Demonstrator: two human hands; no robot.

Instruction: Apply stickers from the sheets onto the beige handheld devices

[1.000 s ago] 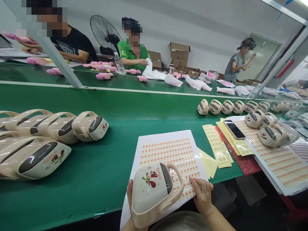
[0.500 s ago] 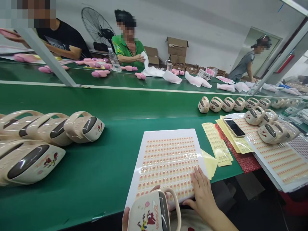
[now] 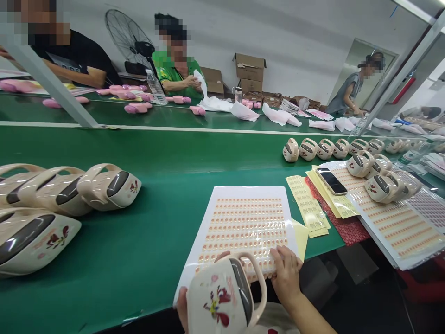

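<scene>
My left hand [image 3: 182, 308] is wrapped round a cream plastic appliance [image 3: 217, 301] with a loop handle, a dark glossy window and a red cartoon print. Its fingertips show behind the top edge, and the palm is hidden. The appliance is held tilted over the near edge of a white sheet of small orange stickers [image 3: 248, 218]. At the sheet's lower right edge, my right hand [image 3: 287, 273] is closed, its fingers bent and pinching the sheet there. Whether a single sticker is between the fingertips is too small to tell.
Similar appliances [image 3: 109, 188] stand at left, and a row [image 3: 308, 149] runs along the back right. Yellow label strips [image 3: 308, 204], a phone [image 3: 332, 181] and more sticker sheets [image 3: 399, 227] lie at right. Co-workers sit beyond the green table [image 3: 156, 241].
My right hand has gone from lying flat with fingers stretched to bent and pinching at the sheet's edge. The appliance in my left hand has risen slightly, and the view has shifted a little.
</scene>
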